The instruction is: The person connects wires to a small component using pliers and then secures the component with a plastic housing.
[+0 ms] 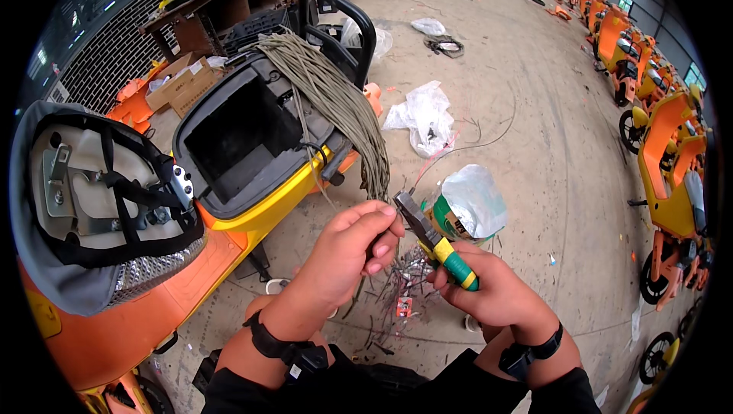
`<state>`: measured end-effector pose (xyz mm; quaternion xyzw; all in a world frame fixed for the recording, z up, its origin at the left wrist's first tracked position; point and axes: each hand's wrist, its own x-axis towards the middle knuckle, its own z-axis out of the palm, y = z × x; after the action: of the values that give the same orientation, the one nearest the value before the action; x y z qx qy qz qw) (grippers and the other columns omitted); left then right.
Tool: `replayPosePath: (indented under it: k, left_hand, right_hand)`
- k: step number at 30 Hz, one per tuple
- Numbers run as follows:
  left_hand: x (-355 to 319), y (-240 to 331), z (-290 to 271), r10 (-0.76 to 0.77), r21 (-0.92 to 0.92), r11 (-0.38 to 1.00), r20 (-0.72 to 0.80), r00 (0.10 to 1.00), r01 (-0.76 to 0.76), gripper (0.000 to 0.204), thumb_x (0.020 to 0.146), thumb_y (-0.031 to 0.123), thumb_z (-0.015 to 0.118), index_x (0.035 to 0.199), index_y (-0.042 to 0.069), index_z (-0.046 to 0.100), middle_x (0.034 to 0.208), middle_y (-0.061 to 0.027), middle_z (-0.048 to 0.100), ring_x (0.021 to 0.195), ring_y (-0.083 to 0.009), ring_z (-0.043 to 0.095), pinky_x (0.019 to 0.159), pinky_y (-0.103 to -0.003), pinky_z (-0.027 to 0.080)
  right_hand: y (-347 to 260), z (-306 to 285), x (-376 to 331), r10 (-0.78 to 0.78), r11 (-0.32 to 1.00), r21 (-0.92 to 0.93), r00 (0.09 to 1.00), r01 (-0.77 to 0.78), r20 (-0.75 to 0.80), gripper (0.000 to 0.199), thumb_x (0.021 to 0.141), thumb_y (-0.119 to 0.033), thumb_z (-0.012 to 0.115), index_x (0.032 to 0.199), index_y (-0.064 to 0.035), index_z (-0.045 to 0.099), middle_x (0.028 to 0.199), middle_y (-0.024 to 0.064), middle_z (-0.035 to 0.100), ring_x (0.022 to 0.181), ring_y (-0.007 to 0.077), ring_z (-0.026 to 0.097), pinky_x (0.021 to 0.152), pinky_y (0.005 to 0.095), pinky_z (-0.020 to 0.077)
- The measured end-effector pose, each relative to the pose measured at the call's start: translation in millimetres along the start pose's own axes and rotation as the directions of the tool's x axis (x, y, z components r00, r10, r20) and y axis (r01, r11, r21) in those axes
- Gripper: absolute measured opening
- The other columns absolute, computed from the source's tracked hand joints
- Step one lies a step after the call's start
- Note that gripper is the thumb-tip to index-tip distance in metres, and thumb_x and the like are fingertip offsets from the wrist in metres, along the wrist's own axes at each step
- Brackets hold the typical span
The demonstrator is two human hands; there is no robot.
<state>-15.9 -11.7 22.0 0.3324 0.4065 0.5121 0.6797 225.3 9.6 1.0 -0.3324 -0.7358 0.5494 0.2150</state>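
Note:
My right hand (489,284) is closed around pliers (418,221) with green and yellow handles. Their dark jaws point up and left, close to the fingertips of my left hand (355,242). That hand has its fingers curled and pinched together; what lies between them is too small or hidden to name. A thick bundle of grey-green cords (328,85) drapes over the scooter's open storage box (244,135) and hangs down just behind my left fingers. A thin red and dark wire (435,160) runs up from behind the jaws.
The scooter's lifted seat (114,185) shows its underside at left. A green bucket (492,219) lined with clear plastic stands beyond the pliers. Wire scraps (405,284) litter the floor below my hands, and a plastic bag (424,120) lies farther off. Orange scooters (672,177) line the right side.

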Motion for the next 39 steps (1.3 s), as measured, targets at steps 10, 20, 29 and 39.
replayPosePath:
  k: [10,20,29,39]
  left_hand:
    - [0,-9,1,0.285,0.772,0.613,-0.017,0.958,-0.169,0.038,0.088,0.029,0.083,0.093,0.002,0.057,0.074,-0.0027,0.054,0.064,-0.0134,0.048,0.059,-0.031,0.042]
    - [-1,-12,13,0.410,0.827,0.537,-0.085,0.908,-0.166,0.056,0.071,0.021,0.095,0.081,0.007,0.042,0.070,0.0007,0.042,0.067,-0.0103,0.038,0.056,-0.030,0.037]
    - [-3,-14,16,0.371,0.714,0.690,-0.206,0.906,-0.120,0.056,0.068,0.001,0.090,0.069,0.008,0.035,0.064,0.0061,0.035,0.063,-0.0048,0.032,0.049,-0.029,0.030]
    - [0,-24,15,0.422,0.642,0.744,-0.237,0.875,-0.185,0.053,0.070,0.000,0.087,0.066,0.008,0.034,0.060,0.0055,0.032,0.061,-0.0046,0.030,0.047,-0.028,0.028]
  right_hand:
    - [-13,-8,-4,0.182,0.960,0.197,0.977,-0.201,0.112,0.014,0.090,-0.001,0.066,0.103,-0.0028,0.067,0.100,0.0052,0.066,0.097,0.0171,0.062,0.087,0.0321,0.0508]
    - [-13,-7,-6,0.165,0.950,0.238,0.971,-0.204,0.173,0.015,0.094,-0.001,0.064,0.109,-0.0019,0.066,0.109,0.0028,0.067,0.094,0.0099,0.061,0.082,0.0277,0.0518]
    - [-27,2,-7,0.322,0.924,0.179,0.941,-0.337,0.107,0.013,0.092,0.002,0.064,0.105,-0.0027,0.066,0.104,0.0039,0.065,0.092,0.0137,0.062,0.082,0.0300,0.0518]
    - [-11,18,-11,0.180,0.946,0.265,0.982,-0.188,0.053,0.017,0.088,0.007,0.065,0.102,-0.0015,0.068,0.111,0.0087,0.064,0.101,0.0191,0.063,0.088,0.0321,0.0511]
